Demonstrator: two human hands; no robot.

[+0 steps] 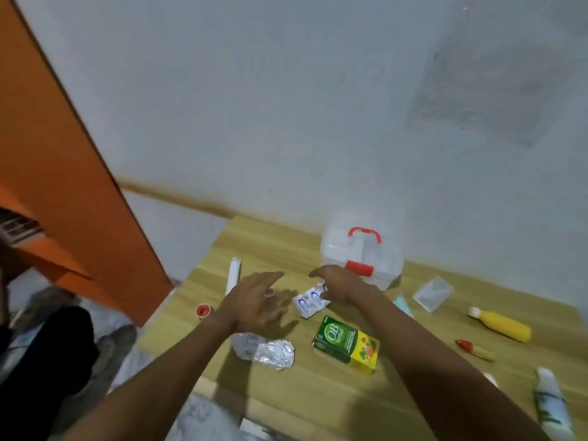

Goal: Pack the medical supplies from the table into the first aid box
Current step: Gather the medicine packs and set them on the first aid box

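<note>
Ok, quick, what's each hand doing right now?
Left hand: open, holding nothing.
Right hand: open, over the blister pack, no grip visible.

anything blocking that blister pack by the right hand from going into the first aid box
Yes: the first aid box looks closed, lid down, red latch across its front. The blister pack lies just in front of it under the right hand, with nothing else between them.

- One wide-angle view, worn on the person's head, looks forward and down across the table (pixel 302 402) toward a pale wall (pixel 286 90).
- It sits near the table and is tilted, so the table's edges run slantwise.
</note>
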